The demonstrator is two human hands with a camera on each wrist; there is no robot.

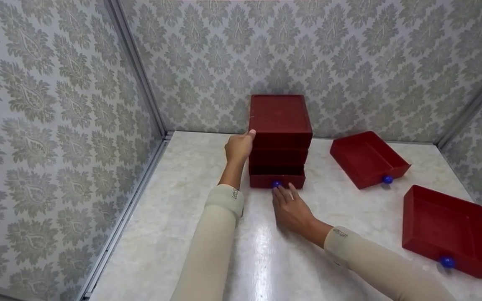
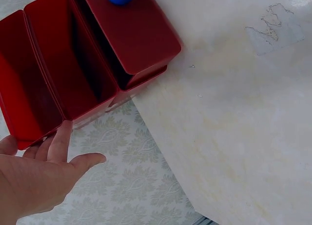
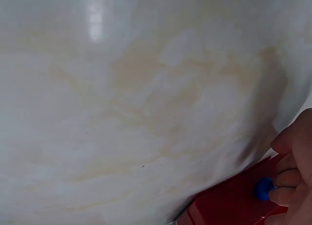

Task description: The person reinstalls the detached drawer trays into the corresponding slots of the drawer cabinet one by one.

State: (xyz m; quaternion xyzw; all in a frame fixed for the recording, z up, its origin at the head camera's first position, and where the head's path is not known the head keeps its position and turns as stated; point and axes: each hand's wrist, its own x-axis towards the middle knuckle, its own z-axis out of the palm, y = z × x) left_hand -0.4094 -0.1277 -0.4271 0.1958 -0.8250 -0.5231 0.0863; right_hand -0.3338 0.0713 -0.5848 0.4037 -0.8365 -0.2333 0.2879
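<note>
A dark red drawer cabinet (image 1: pixel 280 115) stands near the back wall, its two upper slots without drawers. My left hand (image 1: pixel 239 147) rests against the cabinet's left side; in the left wrist view its fingertips (image 2: pixel 59 143) touch the edge of the upper slots. The bottom drawer (image 1: pixel 262 181) sits in its slot, sticking out a little at the front. My right hand (image 1: pixel 293 211) touches the blue knob (image 1: pixel 276 184) of that drawer with its fingertips. The right wrist view shows the fingers (image 3: pixel 286 178) against the knob, partly cut off by the frame edge.
Two red drawers with blue knobs lie on the right of the pale marbled table (image 1: pixel 174 200): one farther back (image 1: pixel 362 161), one nearer (image 1: pixel 444 221). Patterned walls (image 1: pixel 207 54) stand behind and at both sides.
</note>
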